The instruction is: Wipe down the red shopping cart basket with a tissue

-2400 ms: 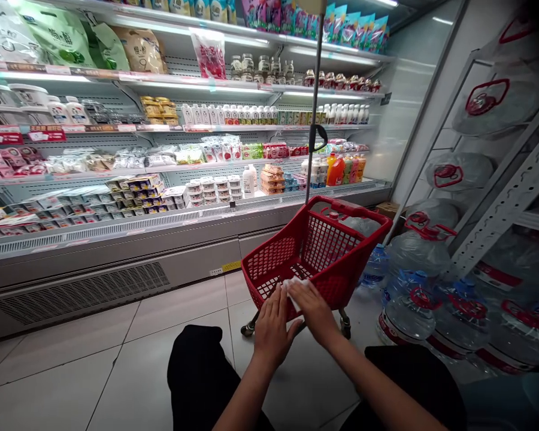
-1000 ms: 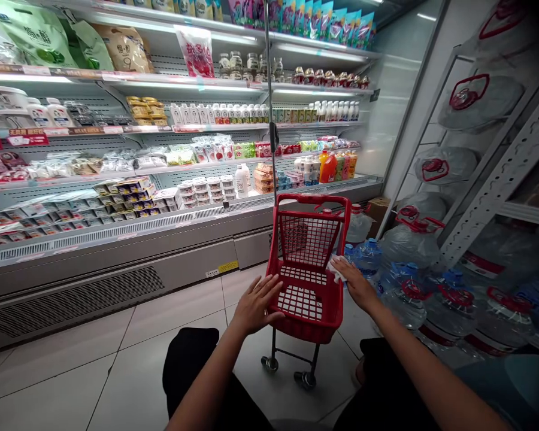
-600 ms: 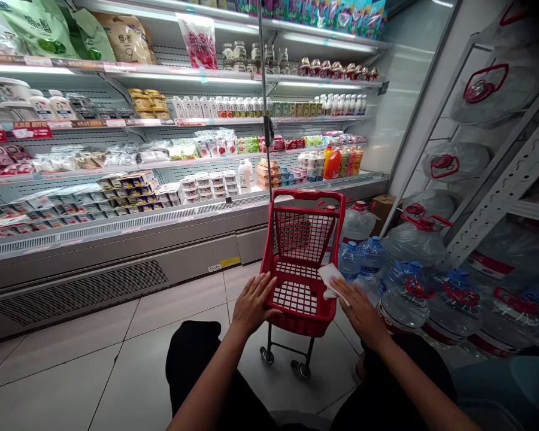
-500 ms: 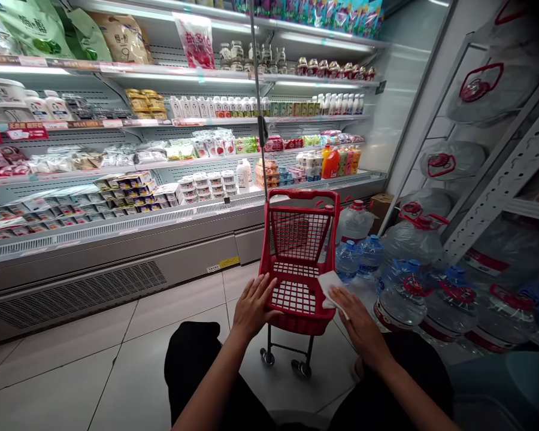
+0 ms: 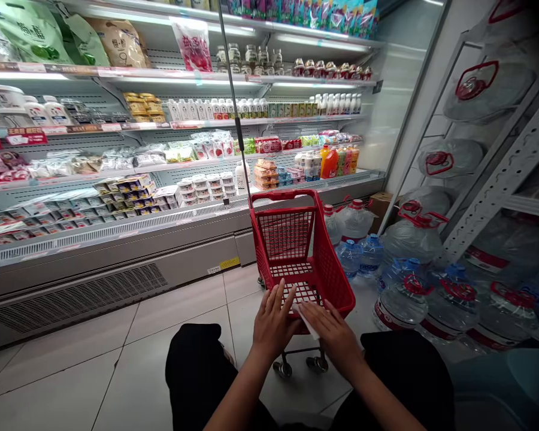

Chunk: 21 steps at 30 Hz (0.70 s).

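Observation:
A small red plastic shopping cart (image 5: 335,269) with mesh sides stands turned at an angle before my knees. My left hand (image 5: 273,323) lies at the front edge of its basket, fingers stretched out and slightly apart. Close beside it, my right hand (image 5: 332,335) presses a folded white wipe (image 5: 309,323) against the same front edge. Most of the wipe is covered by the fingers. The part of the edge under both hands is hidden.
A refrigerated display case (image 5: 197,263) with dairy goods and drinks runs across behind the cart. To the right stand several large water bottles (image 5: 402,302) and a white metal rack (image 5: 476,197). Pale tiles (image 5: 161,359) cover the floor.
The cart has turned, its right side now showing and its back shifted left. My left hand has moved right along the front, and my right hand with the wipe has moved left and down.

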{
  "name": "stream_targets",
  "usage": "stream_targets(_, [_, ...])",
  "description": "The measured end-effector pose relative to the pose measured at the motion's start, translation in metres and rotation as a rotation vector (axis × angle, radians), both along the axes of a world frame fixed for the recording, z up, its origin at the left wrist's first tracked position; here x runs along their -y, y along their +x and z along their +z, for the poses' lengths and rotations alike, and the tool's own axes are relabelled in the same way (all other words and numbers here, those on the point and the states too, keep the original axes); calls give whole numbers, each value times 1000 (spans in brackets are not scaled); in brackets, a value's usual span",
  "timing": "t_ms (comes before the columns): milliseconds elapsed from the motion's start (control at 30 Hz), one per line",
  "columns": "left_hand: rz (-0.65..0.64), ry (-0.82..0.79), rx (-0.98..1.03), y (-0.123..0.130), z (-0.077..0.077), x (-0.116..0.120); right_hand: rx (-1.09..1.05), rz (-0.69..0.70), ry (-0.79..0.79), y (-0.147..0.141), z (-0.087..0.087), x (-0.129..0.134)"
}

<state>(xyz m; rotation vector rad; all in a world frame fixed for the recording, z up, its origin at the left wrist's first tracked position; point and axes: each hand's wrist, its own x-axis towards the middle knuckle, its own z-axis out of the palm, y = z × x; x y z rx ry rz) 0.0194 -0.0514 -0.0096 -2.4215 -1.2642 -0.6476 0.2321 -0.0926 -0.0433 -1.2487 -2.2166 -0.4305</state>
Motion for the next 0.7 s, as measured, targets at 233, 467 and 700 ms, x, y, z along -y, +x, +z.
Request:
stream_targets(233, [46,40,24,-4,1,-3,-17,-282,62,104,-10,4])
stream_targets(467, [113,66,64,15,-7,-2,-147,-158,31,33,-14,-11])
stream_targets(700, [-6,30,33,25,-5,5,-72,44,-11,-9,-6,-3])
